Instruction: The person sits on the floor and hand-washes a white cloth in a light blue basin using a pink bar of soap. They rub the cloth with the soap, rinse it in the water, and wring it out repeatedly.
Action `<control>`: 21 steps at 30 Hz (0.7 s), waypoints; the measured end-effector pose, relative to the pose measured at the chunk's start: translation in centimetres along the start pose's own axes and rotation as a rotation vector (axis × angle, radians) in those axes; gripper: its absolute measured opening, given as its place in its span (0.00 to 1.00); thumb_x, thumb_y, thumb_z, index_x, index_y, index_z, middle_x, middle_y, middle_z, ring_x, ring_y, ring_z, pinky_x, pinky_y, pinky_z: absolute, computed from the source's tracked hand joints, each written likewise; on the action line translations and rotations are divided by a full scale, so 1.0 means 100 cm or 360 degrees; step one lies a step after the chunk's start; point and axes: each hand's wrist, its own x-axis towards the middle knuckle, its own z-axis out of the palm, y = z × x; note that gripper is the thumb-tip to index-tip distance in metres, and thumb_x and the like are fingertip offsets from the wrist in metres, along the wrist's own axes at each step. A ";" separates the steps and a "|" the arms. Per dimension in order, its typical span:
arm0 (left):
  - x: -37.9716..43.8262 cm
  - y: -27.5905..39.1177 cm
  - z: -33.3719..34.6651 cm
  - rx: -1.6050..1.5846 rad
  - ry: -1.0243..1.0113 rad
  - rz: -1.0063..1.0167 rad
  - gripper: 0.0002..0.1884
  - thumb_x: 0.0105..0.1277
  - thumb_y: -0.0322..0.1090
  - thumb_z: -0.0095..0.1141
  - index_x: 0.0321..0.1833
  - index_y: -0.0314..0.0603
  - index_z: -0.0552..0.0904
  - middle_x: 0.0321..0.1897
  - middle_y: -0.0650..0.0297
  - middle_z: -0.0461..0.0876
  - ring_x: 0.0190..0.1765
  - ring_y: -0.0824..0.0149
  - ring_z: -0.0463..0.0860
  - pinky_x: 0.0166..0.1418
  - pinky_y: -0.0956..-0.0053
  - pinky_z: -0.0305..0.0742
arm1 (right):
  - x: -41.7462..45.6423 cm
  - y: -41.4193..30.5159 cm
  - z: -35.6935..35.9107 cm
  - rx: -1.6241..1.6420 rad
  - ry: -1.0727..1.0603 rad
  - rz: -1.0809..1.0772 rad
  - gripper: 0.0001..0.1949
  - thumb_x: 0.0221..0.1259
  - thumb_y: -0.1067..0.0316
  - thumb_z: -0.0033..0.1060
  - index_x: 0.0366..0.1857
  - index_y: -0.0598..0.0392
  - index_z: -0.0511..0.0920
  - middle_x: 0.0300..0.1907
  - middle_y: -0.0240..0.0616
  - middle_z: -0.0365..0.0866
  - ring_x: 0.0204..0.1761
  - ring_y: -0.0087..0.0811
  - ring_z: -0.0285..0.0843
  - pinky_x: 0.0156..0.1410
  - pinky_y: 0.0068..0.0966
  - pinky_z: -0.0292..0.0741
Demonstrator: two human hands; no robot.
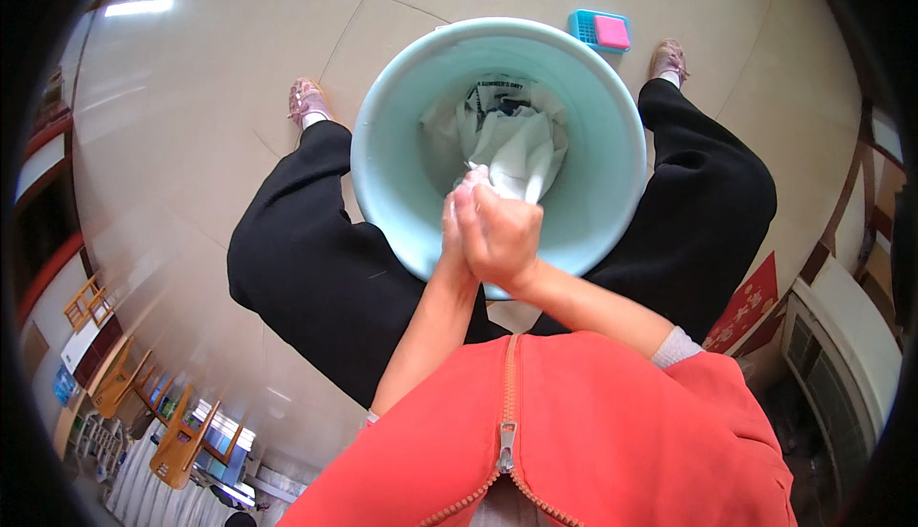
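Between my knees stands a large pale blue-green plastic bucket (609, 89). Inside hangs a wet white cloth garment (513, 150) with dark printed lettering, its lower part bunched at the bottom. My left hand (455, 215) and my right hand (505, 229) are pressed together above the near side of the bucket. Both grip the garment's upper end, the right with its fingers curled in a fist. White suds cling to the fingers. How much cloth lies inside the fists is hidden.
On the tiled floor (237, 46) past the bucket lies a blue plastic soap dish (584, 29) holding a pink soap bar (612, 32). My black-trousered legs (308, 254) flank the bucket. Wooden chairs (179, 441) stand at lower left; a grey-framed cabinet (825, 362) is at right.
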 end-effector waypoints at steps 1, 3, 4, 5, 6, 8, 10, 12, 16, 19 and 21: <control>0.000 -0.014 0.023 0.0460 0.0223 0.0177 0.10 0.69 0.40 0.44 0.36 0.43 0.76 0.33 0.68 0.77 0.34 0.76 0.75 0.36 0.78 0.71 | 0.004 0.016 -0.005 -0.0133 -0.0081 0.0099 0.15 0.59 0.62 0.52 0.16 0.53 0.67 0.13 0.45 0.68 0.17 0.47 0.70 0.25 0.40 0.65; -0.005 -0.038 0.071 0.1487 0.0857 0.0314 0.12 0.70 0.40 0.44 0.38 0.40 0.78 0.37 0.68 0.79 0.36 0.76 0.74 0.37 0.78 0.71 | 0.028 0.036 -0.004 -0.0130 0.0022 0.0504 0.15 0.62 0.61 0.50 0.17 0.52 0.68 0.13 0.46 0.69 0.17 0.51 0.70 0.22 0.42 0.64; -0.002 -0.036 0.071 0.1590 0.0836 0.0275 0.12 0.70 0.40 0.43 0.38 0.40 0.77 0.37 0.69 0.78 0.37 0.76 0.74 0.37 0.77 0.71 | 0.030 0.040 -0.003 -0.0138 0.0039 0.0599 0.15 0.62 0.60 0.50 0.17 0.52 0.68 0.13 0.47 0.69 0.18 0.51 0.70 0.22 0.41 0.64; 0.002 -0.033 0.072 0.1692 0.0814 0.0235 0.12 0.70 0.40 0.43 0.38 0.41 0.77 0.37 0.69 0.78 0.38 0.75 0.75 0.37 0.77 0.72 | 0.031 0.042 -0.003 -0.0146 0.0058 0.0695 0.15 0.62 0.60 0.50 0.18 0.52 0.69 0.13 0.47 0.69 0.18 0.51 0.70 0.22 0.40 0.64; 0.004 -0.024 0.076 0.2913 0.0626 0.0176 0.13 0.70 0.41 0.43 0.38 0.41 0.78 0.37 0.70 0.77 0.38 0.76 0.74 0.37 0.77 0.71 | 0.023 0.034 -0.003 -0.0149 0.0063 0.0577 0.15 0.62 0.60 0.50 0.18 0.52 0.69 0.13 0.47 0.69 0.18 0.50 0.70 0.22 0.40 0.64; 0.006 -0.013 0.041 0.3406 0.0277 0.0286 0.12 0.70 0.40 0.43 0.37 0.41 0.78 0.34 0.70 0.76 0.36 0.76 0.74 0.35 0.77 0.70 | 0.005 0.003 -0.001 -0.0064 0.0082 0.0320 0.15 0.61 0.60 0.52 0.17 0.52 0.69 0.13 0.47 0.69 0.17 0.49 0.71 0.23 0.41 0.65; 0.012 -0.014 0.008 0.1724 -0.0060 0.0501 0.10 0.69 0.37 0.45 0.38 0.41 0.78 0.30 0.71 0.76 0.31 0.76 0.74 0.31 0.77 0.69 | 0.003 0.003 0.000 -0.0078 0.0034 0.0210 0.16 0.62 0.60 0.50 0.17 0.54 0.68 0.13 0.47 0.67 0.16 0.47 0.68 0.23 0.38 0.64; 0.003 -0.033 0.062 0.1892 0.0781 0.0084 0.11 0.67 0.39 0.48 0.37 0.39 0.79 0.30 0.71 0.76 0.30 0.77 0.73 0.29 0.77 0.67 | 0.024 0.032 -0.004 -0.0133 0.0080 0.0561 0.16 0.62 0.59 0.50 0.17 0.53 0.68 0.13 0.47 0.69 0.17 0.49 0.70 0.23 0.39 0.65; 0.007 -0.019 0.035 0.1607 0.0498 0.0258 0.09 0.69 0.37 0.45 0.42 0.42 0.76 0.29 0.71 0.74 0.29 0.78 0.71 0.28 0.78 0.65 | 0.013 0.017 0.001 -0.0124 0.0144 0.0304 0.17 0.62 0.59 0.50 0.16 0.53 0.68 0.13 0.46 0.69 0.17 0.49 0.70 0.24 0.39 0.66; 0.020 -0.006 -0.016 0.1846 0.0103 0.0297 0.10 0.69 0.38 0.44 0.44 0.43 0.75 0.30 0.72 0.74 0.29 0.79 0.71 0.29 0.79 0.65 | -0.001 -0.002 -0.002 0.0047 0.0088 0.0234 0.17 0.62 0.59 0.51 0.16 0.56 0.67 0.13 0.46 0.66 0.17 0.45 0.67 0.24 0.36 0.64; 0.013 -0.033 0.057 0.2061 0.0705 0.0064 0.10 0.69 0.39 0.45 0.43 0.43 0.75 0.31 0.71 0.75 0.29 0.78 0.72 0.30 0.80 0.67 | 0.021 0.034 -0.007 -0.0072 0.0102 0.0576 0.16 0.60 0.59 0.53 0.15 0.52 0.68 0.11 0.43 0.68 0.16 0.46 0.70 0.22 0.38 0.65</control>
